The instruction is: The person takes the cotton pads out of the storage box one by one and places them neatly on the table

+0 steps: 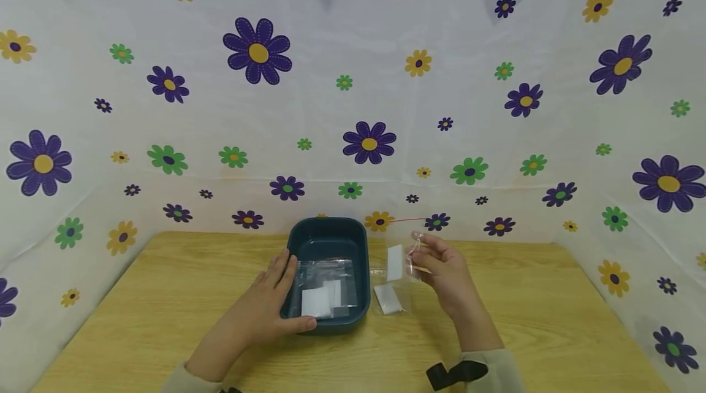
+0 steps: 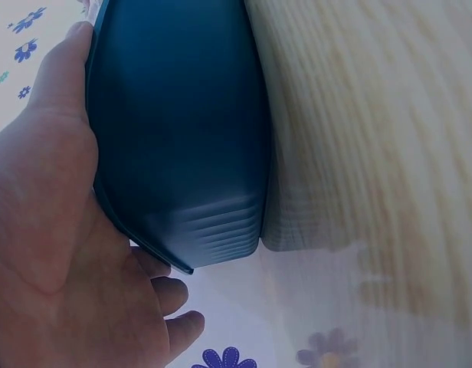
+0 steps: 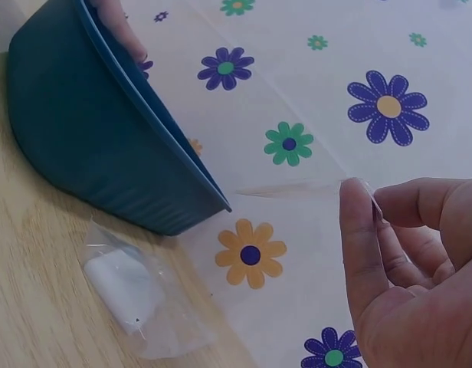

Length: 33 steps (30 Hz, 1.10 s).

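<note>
A dark teal plastic basin (image 1: 328, 225) stands on the table and holds several clear zip bags with white pieces (image 1: 317, 303) inside. My left hand (image 1: 267, 298) rests on its left side, fingers extended along the rim and thumb over the near edge. To the right of the basin, my right hand (image 1: 444, 270) pinches the edge of a clear zip bag (image 1: 394, 262), which has a red line at its top and a white piece in it. In the right wrist view that bag is seen nearly edge-on. Below it, another bagged white piece (image 1: 388, 299) lies on the table.
The wooden table (image 1: 529, 307) extends to both sides of the basin. Behind it and at the sides hangs a white sheet (image 1: 309, 105) with printed flowers. A black strap (image 1: 463, 373) crosses the right sleeve.
</note>
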Motion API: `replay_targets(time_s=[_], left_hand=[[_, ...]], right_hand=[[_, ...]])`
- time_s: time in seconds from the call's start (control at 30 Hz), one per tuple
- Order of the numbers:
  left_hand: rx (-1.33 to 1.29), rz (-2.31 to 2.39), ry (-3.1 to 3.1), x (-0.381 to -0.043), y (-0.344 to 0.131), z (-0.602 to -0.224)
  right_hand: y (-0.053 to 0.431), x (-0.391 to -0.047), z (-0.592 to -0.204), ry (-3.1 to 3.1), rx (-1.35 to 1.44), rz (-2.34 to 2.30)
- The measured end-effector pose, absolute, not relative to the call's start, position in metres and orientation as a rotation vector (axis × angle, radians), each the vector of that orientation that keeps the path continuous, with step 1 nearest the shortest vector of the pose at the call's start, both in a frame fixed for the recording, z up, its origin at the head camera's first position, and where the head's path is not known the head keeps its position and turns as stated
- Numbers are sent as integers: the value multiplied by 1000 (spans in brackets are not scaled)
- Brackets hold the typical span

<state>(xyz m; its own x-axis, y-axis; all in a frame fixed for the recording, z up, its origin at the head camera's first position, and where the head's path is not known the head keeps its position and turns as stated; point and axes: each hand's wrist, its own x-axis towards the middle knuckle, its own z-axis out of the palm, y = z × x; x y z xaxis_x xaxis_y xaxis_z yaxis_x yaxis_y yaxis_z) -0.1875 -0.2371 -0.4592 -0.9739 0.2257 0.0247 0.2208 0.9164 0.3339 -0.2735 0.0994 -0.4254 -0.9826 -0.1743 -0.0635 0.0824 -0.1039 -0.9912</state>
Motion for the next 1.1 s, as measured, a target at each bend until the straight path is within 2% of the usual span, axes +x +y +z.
replay_targets(time_s=[1.1], left_hand=[[358, 502, 3084, -188, -238, -461]], right_hand=[[126, -284, -432, 1947, -29, -2191]])
